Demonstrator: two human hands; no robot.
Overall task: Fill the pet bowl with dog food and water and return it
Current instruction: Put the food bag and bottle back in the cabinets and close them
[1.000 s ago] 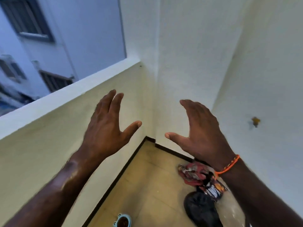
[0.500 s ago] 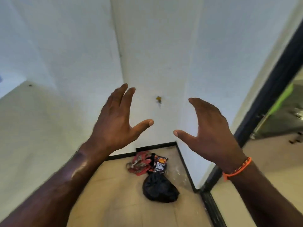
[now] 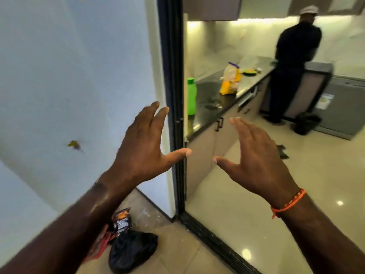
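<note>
My left hand (image 3: 145,144) and my right hand (image 3: 254,157) are both raised in front of me with fingers spread, palms facing each other, holding nothing. The pet bowl is out of view. Past the black door frame (image 3: 174,95), a yellow bag (image 3: 231,80) and a green bottle (image 3: 191,95) stand on a dark kitchen counter (image 3: 215,107). An orange band sits on my right wrist.
A black plastic bag (image 3: 131,250) and crumpled wrappers (image 3: 121,220) lie on the floor at the wall's foot. A person in dark clothes (image 3: 292,62) stands at the far end of the counter. The door's black floor track (image 3: 215,242) crosses ahead.
The view has swung right from the balcony corner to the kitchen doorway. The bowl seen on the floor earlier has left the frame. Both hands stay raised and spread.
</note>
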